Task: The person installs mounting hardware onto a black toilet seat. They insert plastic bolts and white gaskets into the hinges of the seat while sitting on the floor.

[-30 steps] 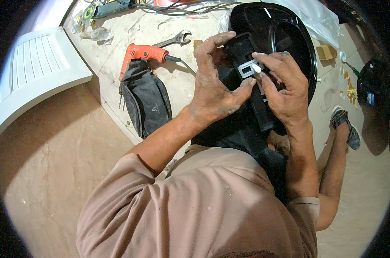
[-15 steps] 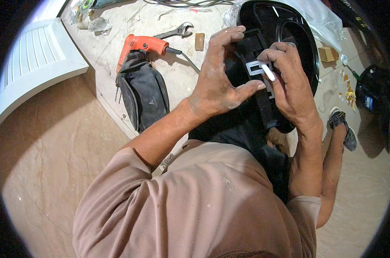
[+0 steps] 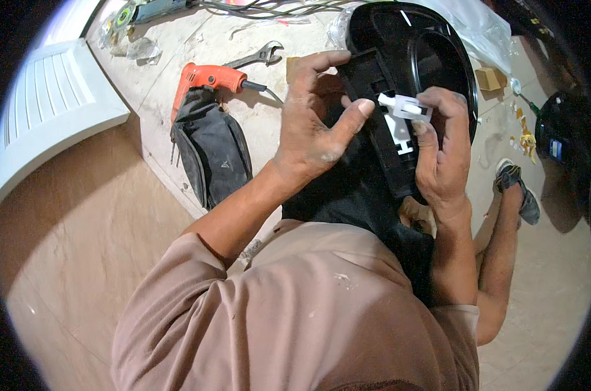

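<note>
A glossy black oval toilet seat [image 3: 463, 98] rests on my lap, its flat hinge end [image 3: 390, 166] towards me and tilted. My left hand [image 3: 308, 124] holds the left edge of that end, fingers at the far corner and thumb along the near face. Between the thumb and forefinger of my right hand [image 3: 446, 153] is a small white plastic fitting [image 3: 409, 107], raised just above the hinge end. Under it, a flat white plate [image 3: 398, 133] lies in a recess of the black part. Whether the fitting touches the plate I cannot tell.
An orange drill [image 3: 210, 77] lies on the floor at the left with a black pouch [image 3: 214, 146] against it. Beyond are an adjustable wrench [image 3: 259, 55] and cables [image 3: 269, 9]. A white louvred panel [image 3: 60, 104] stands far left; a small cardboard box [image 3: 489, 79] sits right.
The white fitting has turned in my right fingers and lifted from the black part, uncovering the white plate. My left thumb has shifted up and left; the view has moved slightly.
</note>
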Motion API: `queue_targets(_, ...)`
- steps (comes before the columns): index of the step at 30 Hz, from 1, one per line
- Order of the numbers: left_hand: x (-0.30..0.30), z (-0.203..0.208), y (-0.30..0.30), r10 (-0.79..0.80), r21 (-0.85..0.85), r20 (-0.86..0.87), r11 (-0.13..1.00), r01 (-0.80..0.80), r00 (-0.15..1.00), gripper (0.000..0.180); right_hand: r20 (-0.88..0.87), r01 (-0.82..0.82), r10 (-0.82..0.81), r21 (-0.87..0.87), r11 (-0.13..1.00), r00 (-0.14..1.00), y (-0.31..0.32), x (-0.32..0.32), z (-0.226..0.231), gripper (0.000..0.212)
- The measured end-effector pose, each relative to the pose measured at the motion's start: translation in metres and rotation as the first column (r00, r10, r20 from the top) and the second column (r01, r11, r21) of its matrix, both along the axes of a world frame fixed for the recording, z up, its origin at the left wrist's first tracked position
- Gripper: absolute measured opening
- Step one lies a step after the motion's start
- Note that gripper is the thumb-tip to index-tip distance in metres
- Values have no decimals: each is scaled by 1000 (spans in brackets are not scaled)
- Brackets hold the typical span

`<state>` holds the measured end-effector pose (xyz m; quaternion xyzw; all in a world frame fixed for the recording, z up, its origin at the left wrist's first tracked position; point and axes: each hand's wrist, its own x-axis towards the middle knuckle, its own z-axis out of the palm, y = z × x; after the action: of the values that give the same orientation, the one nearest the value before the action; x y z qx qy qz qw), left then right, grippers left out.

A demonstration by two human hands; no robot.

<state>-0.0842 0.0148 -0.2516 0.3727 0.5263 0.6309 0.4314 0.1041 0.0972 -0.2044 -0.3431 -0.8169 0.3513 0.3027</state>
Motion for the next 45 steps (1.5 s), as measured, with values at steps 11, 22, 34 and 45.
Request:
queue_targets(11,-4,19,7,-70,-247,-17,967,64,997,75,-154,-56,63,48,997,986,-12,16,-19,37)
queue_targets(22,12,20,2,-103,-81,-892,994,69,439,56,-317,11,-86,-232,973,945,8,32,-30,32)
queue_targets(34,30,41,-2,35,-48,-37,998,-36,999,24,-298,122,-532,-777,617,793,-3,42,-7,24)
queue_targets(45,37,29,-45,-133,-569,177,795,212,975,19,-251,232,-533,-697,679,808,-36,66,6,27)
